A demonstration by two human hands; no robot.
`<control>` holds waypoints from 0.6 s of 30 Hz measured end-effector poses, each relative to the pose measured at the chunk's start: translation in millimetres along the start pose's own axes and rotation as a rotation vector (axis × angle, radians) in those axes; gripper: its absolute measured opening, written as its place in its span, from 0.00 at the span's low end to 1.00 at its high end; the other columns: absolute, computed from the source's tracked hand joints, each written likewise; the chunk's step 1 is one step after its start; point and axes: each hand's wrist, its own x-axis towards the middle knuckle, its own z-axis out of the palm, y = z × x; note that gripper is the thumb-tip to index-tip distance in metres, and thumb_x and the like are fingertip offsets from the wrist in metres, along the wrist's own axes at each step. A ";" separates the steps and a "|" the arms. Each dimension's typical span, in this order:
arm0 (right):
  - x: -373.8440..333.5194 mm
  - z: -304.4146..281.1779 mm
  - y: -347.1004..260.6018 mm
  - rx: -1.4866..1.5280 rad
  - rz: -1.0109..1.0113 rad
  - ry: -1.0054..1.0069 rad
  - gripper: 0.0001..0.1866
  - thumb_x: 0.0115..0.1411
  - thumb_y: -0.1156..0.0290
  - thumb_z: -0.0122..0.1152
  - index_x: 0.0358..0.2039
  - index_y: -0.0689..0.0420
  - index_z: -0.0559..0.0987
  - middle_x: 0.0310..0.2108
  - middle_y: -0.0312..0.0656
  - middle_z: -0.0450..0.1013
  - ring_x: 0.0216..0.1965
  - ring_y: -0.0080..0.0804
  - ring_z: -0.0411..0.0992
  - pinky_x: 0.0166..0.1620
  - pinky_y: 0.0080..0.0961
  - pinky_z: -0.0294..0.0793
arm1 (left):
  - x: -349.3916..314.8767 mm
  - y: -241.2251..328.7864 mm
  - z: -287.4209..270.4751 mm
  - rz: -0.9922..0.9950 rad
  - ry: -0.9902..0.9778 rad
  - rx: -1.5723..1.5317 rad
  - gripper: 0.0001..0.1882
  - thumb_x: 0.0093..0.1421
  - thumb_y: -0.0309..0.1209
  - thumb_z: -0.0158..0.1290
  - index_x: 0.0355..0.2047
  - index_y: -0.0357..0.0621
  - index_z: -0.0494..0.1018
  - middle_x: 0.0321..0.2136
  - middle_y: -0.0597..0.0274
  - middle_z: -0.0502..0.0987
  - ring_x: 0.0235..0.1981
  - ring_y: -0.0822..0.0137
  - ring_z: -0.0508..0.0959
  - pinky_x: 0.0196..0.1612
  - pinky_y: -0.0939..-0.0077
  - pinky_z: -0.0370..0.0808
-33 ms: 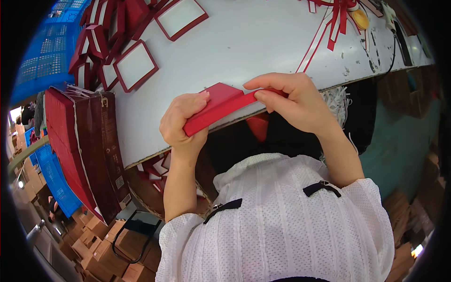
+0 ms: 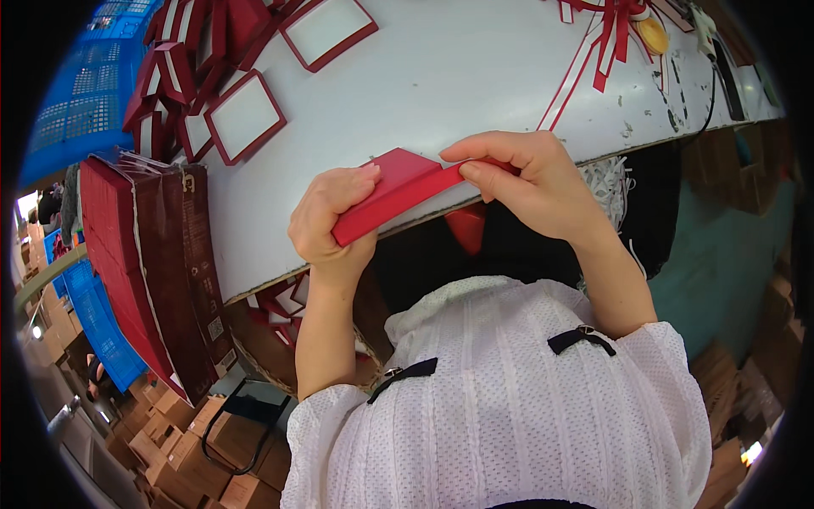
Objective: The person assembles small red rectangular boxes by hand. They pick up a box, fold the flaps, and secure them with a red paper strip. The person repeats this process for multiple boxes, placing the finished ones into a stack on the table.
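Note:
A small red box (image 2: 405, 170) is tilted over the table's near edge. My left hand (image 2: 326, 212) grips its left end, with the thumb lying on top. Along the box's near side runs a flat red strip (image 2: 448, 178) that extends past the right corner. My right hand (image 2: 543, 187) pinches the far end of this strip between thumb and index finger. I cannot tell whether the strip is a loose ribbon or a flap of the box.
Red-rimmed boxes with white insides (image 2: 246, 117) pile up at the table's (image 2: 407, 93) far left, next to a blue crate (image 2: 93, 93). Red-and-white ribbons (image 2: 606, 51) lie far right. A large dark red carton (image 2: 165, 246) stands left. Brown cartons (image 2: 182, 450) are on the floor.

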 end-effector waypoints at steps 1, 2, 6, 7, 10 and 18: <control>1.9 2.2 2.8 -0.004 -0.022 0.011 0.09 0.52 0.79 0.51 0.34 0.62 0.77 0.16 0.32 0.68 0.18 0.14 0.62 0.22 0.13 0.61 | -0.6 -1.3 0.0 -0.004 0.014 -0.018 0.12 0.36 0.12 0.52 0.23 0.36 0.70 0.24 0.55 0.77 0.26 0.60 0.77 0.32 0.74 0.74; 3.8 4.0 5.5 -0.008 -0.043 0.024 0.09 0.52 0.79 0.51 0.34 0.62 0.77 0.16 0.33 0.68 0.17 0.14 0.62 0.21 0.13 0.61 | -0.9 -2.4 -0.3 -0.017 0.017 -0.025 0.11 0.37 0.12 0.52 0.23 0.36 0.70 0.24 0.55 0.77 0.26 0.60 0.77 0.32 0.74 0.74; 6.1 5.8 2.5 -0.025 0.004 -0.008 0.09 0.53 0.79 0.51 0.35 0.61 0.77 0.16 0.31 0.66 0.19 0.14 0.61 0.22 0.12 0.61 | -2.5 -4.3 -1.9 -0.041 0.031 -0.061 0.11 0.38 0.12 0.51 0.24 0.36 0.70 0.24 0.54 0.77 0.26 0.60 0.77 0.32 0.75 0.74; 6.6 6.2 2.2 -0.027 0.013 -0.016 0.09 0.53 0.79 0.51 0.35 0.61 0.77 0.16 0.31 0.66 0.19 0.13 0.61 0.22 0.12 0.61 | -2.9 -5.3 -2.1 -0.038 0.035 -0.073 0.11 0.38 0.12 0.51 0.24 0.36 0.70 0.24 0.54 0.77 0.26 0.60 0.77 0.32 0.75 0.74; 9.1 7.5 4.5 0.001 0.023 -0.031 0.09 0.53 0.79 0.51 0.35 0.61 0.77 0.16 0.31 0.66 0.19 0.13 0.61 0.22 0.12 0.61 | -3.5 -7.2 -2.5 -0.050 0.029 -0.084 0.10 0.39 0.12 0.52 0.24 0.36 0.70 0.25 0.54 0.77 0.26 0.61 0.78 0.32 0.75 0.74; 16.7 35.1 0.4 0.187 0.062 -0.006 0.06 0.54 0.79 0.50 0.33 0.64 0.74 0.17 0.31 0.67 0.20 0.13 0.62 0.23 0.12 0.62 | -11.4 -21.8 -15.3 -0.318 0.108 -0.009 0.17 0.42 0.17 0.55 0.35 0.36 0.67 0.36 0.52 0.73 0.40 0.62 0.73 0.47 0.67 0.66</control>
